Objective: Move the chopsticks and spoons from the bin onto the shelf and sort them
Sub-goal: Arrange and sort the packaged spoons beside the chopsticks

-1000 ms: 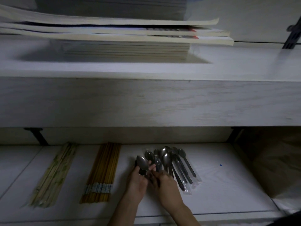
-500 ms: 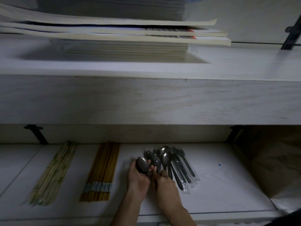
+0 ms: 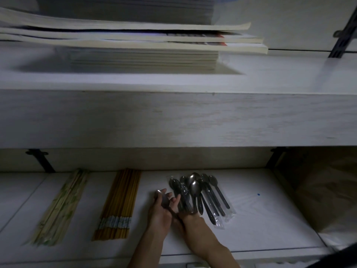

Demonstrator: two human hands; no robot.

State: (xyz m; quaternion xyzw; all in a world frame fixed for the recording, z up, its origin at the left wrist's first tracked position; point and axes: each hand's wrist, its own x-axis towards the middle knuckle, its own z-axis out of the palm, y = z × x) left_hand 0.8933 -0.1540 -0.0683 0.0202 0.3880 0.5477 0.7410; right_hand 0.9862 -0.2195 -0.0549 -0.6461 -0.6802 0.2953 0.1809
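On the lower white shelf [image 3: 260, 219] lie three groups. Pale bamboo chopsticks [image 3: 59, 207] are at the left, and yellow-brown chopsticks [image 3: 117, 206] with a patterned band lie beside them. A pile of metal spoons [image 3: 201, 192], some in clear plastic wrap, is fanned out in the middle. My left hand [image 3: 160, 213] holds a metal spoon [image 3: 163, 199] by its bowl, just left of the pile. My right hand [image 3: 188, 219] rests against the near ends of the spoon handles, with its fingers among them. The bin is not in view.
A thick upper shelf board [image 3: 173, 118] overhangs the lower shelf and carries a stack of books and magazines [image 3: 135, 41]. Black brackets [image 3: 40, 161] hold the shelves. A brown paper bag [image 3: 324, 190] stands at the right end.
Both hands have shifted slightly toward me and stay together at the spoon pile's left side. The spoon stays in my left hand. The chopstick groups have not moved.
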